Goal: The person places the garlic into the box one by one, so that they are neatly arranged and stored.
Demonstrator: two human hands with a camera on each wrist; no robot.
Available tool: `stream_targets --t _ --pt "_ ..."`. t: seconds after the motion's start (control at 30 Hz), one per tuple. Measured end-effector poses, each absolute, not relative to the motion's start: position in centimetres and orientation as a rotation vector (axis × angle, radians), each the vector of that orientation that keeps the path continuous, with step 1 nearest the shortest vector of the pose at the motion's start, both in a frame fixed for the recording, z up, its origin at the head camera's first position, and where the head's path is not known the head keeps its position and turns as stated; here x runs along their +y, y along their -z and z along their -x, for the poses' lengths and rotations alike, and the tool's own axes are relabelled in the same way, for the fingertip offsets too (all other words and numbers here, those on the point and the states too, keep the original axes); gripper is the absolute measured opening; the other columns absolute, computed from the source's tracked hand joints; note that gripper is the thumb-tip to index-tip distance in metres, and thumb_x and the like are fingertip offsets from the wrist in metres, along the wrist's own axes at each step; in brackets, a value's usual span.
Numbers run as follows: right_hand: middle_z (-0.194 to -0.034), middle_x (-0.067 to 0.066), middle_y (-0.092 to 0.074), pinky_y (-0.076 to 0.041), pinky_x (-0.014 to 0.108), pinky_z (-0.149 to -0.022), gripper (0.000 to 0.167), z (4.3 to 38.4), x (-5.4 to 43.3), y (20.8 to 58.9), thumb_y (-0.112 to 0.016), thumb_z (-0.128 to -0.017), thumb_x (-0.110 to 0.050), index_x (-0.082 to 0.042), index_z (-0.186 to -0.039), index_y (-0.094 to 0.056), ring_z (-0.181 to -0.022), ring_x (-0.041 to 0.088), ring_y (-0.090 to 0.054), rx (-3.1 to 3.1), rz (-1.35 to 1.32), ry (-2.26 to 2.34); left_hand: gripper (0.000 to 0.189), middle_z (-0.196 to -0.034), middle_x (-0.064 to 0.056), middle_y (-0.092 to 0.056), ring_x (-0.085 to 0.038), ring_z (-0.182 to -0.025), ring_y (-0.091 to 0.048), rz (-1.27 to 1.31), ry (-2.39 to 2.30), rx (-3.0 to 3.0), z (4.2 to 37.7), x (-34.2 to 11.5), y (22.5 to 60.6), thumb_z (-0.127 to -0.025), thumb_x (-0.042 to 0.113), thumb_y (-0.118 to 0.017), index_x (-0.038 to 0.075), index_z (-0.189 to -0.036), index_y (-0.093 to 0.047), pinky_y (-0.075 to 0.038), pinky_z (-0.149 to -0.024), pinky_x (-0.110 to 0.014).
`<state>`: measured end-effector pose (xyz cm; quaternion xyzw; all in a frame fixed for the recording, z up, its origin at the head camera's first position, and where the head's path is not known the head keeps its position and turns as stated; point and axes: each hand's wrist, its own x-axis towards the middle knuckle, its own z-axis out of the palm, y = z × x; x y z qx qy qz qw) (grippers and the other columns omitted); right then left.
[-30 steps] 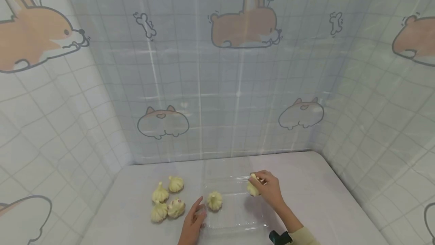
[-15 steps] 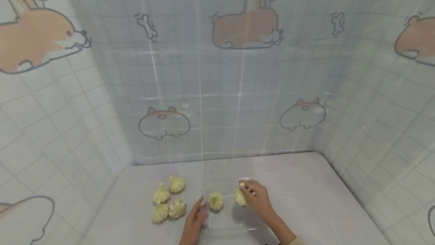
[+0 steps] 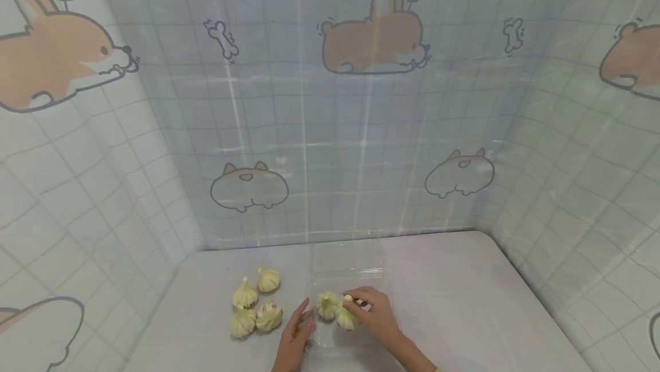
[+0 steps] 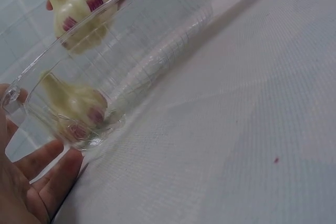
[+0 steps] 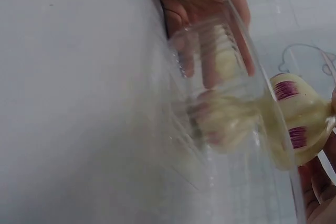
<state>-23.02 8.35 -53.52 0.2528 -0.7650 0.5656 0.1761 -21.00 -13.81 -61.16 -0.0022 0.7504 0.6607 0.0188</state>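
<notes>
My right hand pinches a garlic bulb by its stem, over a clear plastic container. In the left wrist view this held bulb, pale with purple patches, hangs near rim height. Another garlic bulb sits inside, at the container's left end. My left hand rests along that left end with its fingers extended. Through the clear wall in the right wrist view, the straight fingers of the left hand show beside the container.
Several more garlic bulbs lie grouped on the white tabletop, left of my left hand. The container's clear lid extends toward the back wall, which carries cartoon dog prints.
My right hand has carried its garlic bulb leftward and toward me, from the container's right side to close beside the bulb inside. My left hand has stayed in place.
</notes>
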Motion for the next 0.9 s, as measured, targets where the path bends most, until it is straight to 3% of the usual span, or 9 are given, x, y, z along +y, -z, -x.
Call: stream_targets --t 0.1,0.23,0.53,0.77,0.9 --pt "-0.088 0.01 -0.071 -0.055 0.033 -0.065 0.016 22.4 7.9 52.7 -0.076 -0.079 0.002 -0.001 -0.095 -0.074 -0.078 0.024 -0.065 -2.137 -0.779 -1.587 0.059 -0.139 -0.027 -0.045 -0.026 -0.105 -0.057 0.009 -2.056 2.322 21.0 -13.8 61.2 -0.099 0.028 -0.056 0.012 -0.152 -0.032 -0.051 -0.068 -0.032" --pt "-0.086 0.01 -0.071 -0.055 0.035 -0.063 0.017 22.7 7.3 53.9 -0.077 -0.077 0.004 0.0 -0.094 -0.074 -0.076 0.026 -0.064 -2.088 -0.829 -1.568 0.059 -0.138 -0.028 -0.046 -0.027 -0.105 -0.057 0.004 -2.068 2.31 21.1 -13.9 61.3 -0.099 0.027 -0.056 0.011 -0.151 -0.033 -0.051 -0.068 -0.032" --pt "-0.09 -0.002 -0.071 -0.054 0.027 -0.063 0.016 24.1 6.5 57.0 -0.079 -0.08 -0.01 -0.006 -0.094 -0.075 -0.079 0.01 -0.064 -2.096 -0.889 -1.548 0.061 -0.137 -0.028 -0.046 -0.029 -0.107 -0.057 -0.01 -2.081 2.304 21.2 -13.8 61.5 -0.1 0.03 -0.056 0.01 -0.151 -0.032 -0.053 -0.069 -0.034" --pt "-0.085 0.01 -0.071 -0.056 0.036 -0.059 0.015 23.4 5.7 55.6 -0.079 -0.077 0.002 0.001 -0.091 -0.073 -0.073 0.022 -0.066 -2.08 -0.948 -1.593 0.061 -0.137 -0.029 -0.045 -0.027 -0.105 -0.058 -0.03 -2.081 2.306 21.4 -13.8 61.4 -0.1 0.033 -0.054 0.011 -0.152 -0.031 -0.052 -0.069 -0.035" --pt "-0.081 0.01 -0.07 -0.055 0.038 -0.057 0.016 23.1 5.4 54.9 -0.08 -0.074 0.004 0.003 -0.088 -0.072 -0.068 0.023 -0.066 -2.053 -1.006 -1.569 0.06 -0.137 -0.029 -0.045 -0.027 -0.105 -0.058 -0.048 -2.074 2.322 21.3 -13.9 61.4 -0.101 0.033 -0.053 0.01 -0.152 -0.031 -0.052 -0.068 -0.034"
